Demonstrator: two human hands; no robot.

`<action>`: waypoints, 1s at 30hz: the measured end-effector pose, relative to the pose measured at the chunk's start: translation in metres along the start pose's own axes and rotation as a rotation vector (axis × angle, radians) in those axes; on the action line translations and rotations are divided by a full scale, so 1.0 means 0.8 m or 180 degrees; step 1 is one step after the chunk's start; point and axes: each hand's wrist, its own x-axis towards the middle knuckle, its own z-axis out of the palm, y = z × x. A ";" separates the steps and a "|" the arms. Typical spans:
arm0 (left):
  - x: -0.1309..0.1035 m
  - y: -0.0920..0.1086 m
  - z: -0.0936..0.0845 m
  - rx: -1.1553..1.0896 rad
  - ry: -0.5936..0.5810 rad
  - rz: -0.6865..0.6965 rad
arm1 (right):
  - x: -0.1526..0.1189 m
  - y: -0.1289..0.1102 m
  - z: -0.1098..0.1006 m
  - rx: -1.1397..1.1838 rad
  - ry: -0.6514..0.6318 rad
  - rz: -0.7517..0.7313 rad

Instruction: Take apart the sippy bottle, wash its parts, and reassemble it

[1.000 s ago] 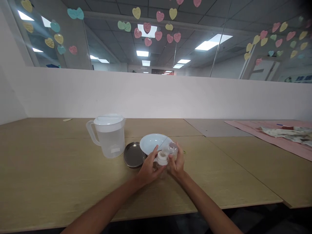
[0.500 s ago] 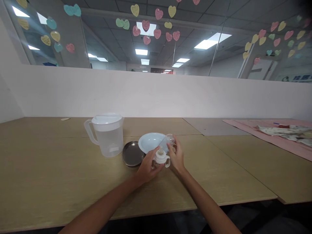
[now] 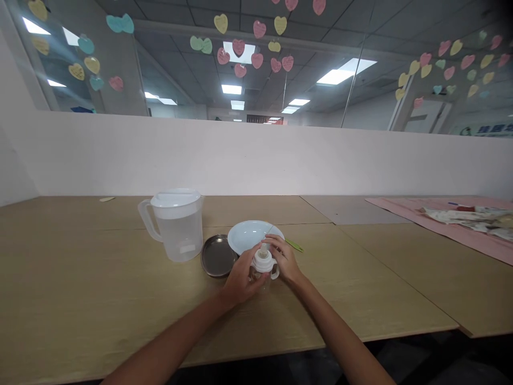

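Observation:
A small baby bottle (image 3: 262,263) with a white collar, side handles and a bare teat stands low over the wooden table (image 3: 100,278), held between both hands. My left hand (image 3: 240,279) grips the bottle's body from the left. From the right, my right hand (image 3: 282,260) closes on the collar, its fingers curled over the top beside the teat. The clear dome cap cannot be seen. Just behind the hands lie a white bowl (image 3: 248,235) and a round metal dish (image 3: 216,259).
A lidded translucent pitcher (image 3: 174,224) with water stands left of the metal dish. A thin green piece (image 3: 294,245) lies right of the bowl. At the far right, a pink cloth (image 3: 460,227) carries printed fabric. A white partition wall runs behind the table.
My right hand lifted the clear dome cap off the teat, then came back down onto the bottle's collar. The cap has dropped out of sight. The bottle sank slightly toward the table.

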 end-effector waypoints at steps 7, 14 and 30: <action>0.001 -0.003 -0.001 0.0328 -0.0020 0.0114 | 0.001 -0.001 0.000 -0.0378 0.0132 0.0064; -0.001 -0.013 0.005 0.0291 0.0091 0.0015 | -0.011 -0.022 0.006 -0.0709 0.0059 -0.0899; 0.006 -0.002 -0.005 -0.1228 -0.0024 -0.0963 | -0.016 -0.029 0.000 -0.0789 -0.0133 -0.1056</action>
